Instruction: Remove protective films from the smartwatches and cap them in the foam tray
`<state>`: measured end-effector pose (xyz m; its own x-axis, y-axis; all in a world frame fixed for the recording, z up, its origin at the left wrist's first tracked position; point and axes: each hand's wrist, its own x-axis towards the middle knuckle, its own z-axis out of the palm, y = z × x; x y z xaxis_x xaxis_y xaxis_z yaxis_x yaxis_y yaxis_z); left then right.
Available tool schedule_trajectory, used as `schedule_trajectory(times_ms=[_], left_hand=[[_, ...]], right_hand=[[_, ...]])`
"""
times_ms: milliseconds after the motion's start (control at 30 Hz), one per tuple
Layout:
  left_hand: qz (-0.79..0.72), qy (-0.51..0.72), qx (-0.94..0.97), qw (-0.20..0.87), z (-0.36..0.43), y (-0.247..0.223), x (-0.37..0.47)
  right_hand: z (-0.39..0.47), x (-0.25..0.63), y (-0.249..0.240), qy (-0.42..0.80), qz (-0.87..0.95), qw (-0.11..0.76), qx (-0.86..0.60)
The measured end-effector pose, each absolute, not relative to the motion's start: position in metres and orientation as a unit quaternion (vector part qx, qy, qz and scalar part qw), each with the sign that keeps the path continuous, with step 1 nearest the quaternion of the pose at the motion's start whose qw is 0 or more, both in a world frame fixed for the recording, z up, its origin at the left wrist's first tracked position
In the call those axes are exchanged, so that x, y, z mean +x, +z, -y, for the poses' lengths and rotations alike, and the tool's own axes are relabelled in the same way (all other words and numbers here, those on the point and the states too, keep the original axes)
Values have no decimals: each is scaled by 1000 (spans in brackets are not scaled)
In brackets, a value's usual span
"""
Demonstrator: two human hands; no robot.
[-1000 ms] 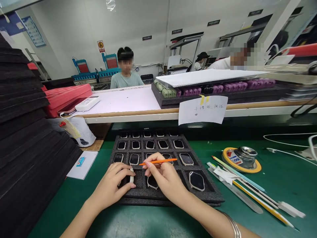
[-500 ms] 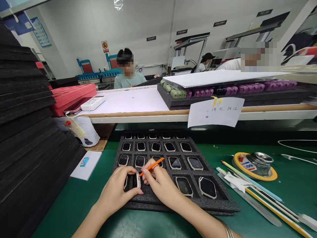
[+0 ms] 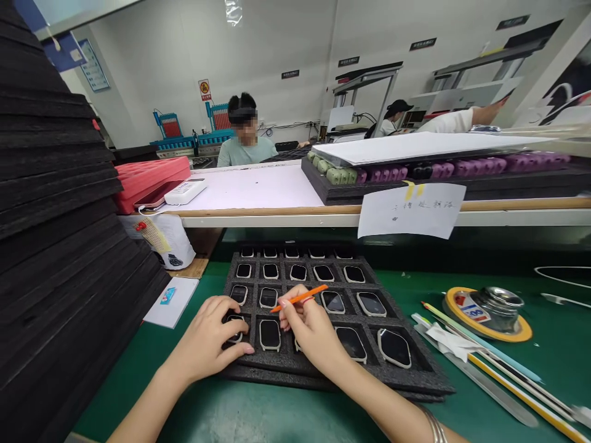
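A dark foam tray (image 3: 258, 373) holds rows of smartwatch bodies with black screens and pale frames. My left hand (image 3: 210, 338) is over the front-left pocket, its fingers apart and curved around a watch (image 3: 235, 337) that they partly cover. Just right of it, another watch (image 3: 270, 335) lies face up in its pocket. Between the fingers of my right hand (image 3: 307, 320) is a slim orange stick (image 3: 302, 296) with a pointed end, held pen-like above the tray. This hand and wrist hide part of a front-row watch.
Black foam sheets (image 3: 55, 203) are stacked high at left. On the right lie a yellow-rimmed tape roll with a glass jar (image 3: 501, 307) and several thin sticks (image 3: 489, 363). A shelf (image 3: 277, 220) crosses behind the tray. A co-worker (image 3: 244, 138) sits beyond it.
The watch that my left hand held on edge now lies flat in its pocket. My left hand has shifted to the pocket on its left. My right hand has lifted the orange stick away.
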<state>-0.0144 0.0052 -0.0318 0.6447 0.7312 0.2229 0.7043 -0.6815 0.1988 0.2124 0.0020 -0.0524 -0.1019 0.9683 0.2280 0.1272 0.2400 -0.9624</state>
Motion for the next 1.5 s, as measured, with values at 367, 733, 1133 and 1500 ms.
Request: schedule_trajectory(times_ms=[367, 733, 1133, 1500], left_hand=[[-408, 264, 861, 148, -4, -61, -47], [-499, 291, 795, 183, 2, -69, -44], [-505, 302, 786, 187, 2, -69, -40], [-570, 375, 697, 221, 14, -99, -26]], right_hand=[[-9, 159, -58, 478, 611, 493, -394], [-9, 154, -64, 452, 649, 477, -384], [-9, 154, -60, 400, 686, 469, -385], [-1, 263, 33, 100, 796, 525, -284]])
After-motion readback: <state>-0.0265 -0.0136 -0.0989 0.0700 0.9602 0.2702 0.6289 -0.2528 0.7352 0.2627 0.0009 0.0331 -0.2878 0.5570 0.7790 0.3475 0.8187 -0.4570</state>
